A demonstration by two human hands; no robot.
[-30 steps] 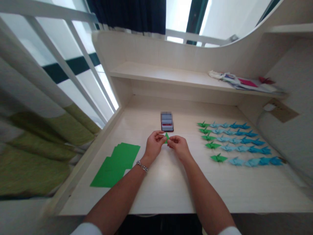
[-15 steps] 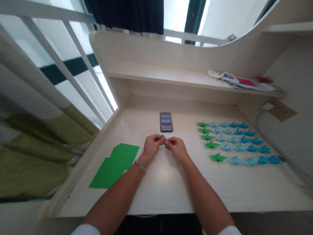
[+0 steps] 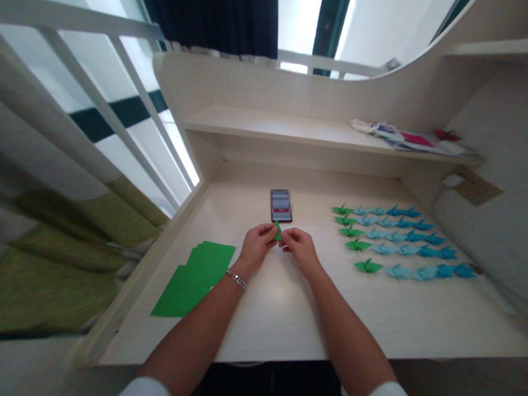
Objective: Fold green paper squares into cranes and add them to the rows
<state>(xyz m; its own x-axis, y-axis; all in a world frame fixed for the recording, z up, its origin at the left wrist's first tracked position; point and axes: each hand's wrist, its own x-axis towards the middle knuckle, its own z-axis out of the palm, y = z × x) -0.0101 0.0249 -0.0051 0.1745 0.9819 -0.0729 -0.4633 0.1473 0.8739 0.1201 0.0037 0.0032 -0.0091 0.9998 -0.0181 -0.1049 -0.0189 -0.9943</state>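
Observation:
Between my hands, a little above the desk, is a small folded piece of green paper (image 3: pixel 278 230), its tip pointing up. My left hand (image 3: pixel 259 242) pinches it from the left, thumb and fingers closed. My right hand (image 3: pixel 300 245) pinches its right lower edge, though the fingertips partly hide the contact. Loose green paper sheets (image 3: pixel 198 275) lie on the desk left of my left forearm. Off to the right stand rows of paper cranes: green cranes (image 3: pixel 368 266) at the left end, then light blue cranes (image 3: pixel 398 271) and darker blue cranes (image 3: pixel 445 270).
Just beyond my hands a phone (image 3: pixel 281 205) lies on the desk (image 3: pixel 284 324). A shelf (image 3: pixel 268 122) runs along the back, with papers and plastic (image 3: pixel 404 136) at its right. A wall socket (image 3: pixel 472 184) with a plugged-in cable is on the right; a railing (image 3: pixel 136 99) rises at left.
More of the folded green paper shows above my fingers now, standing more upright. My hands have shifted only slightly, and the cranes and sheets stay in place.

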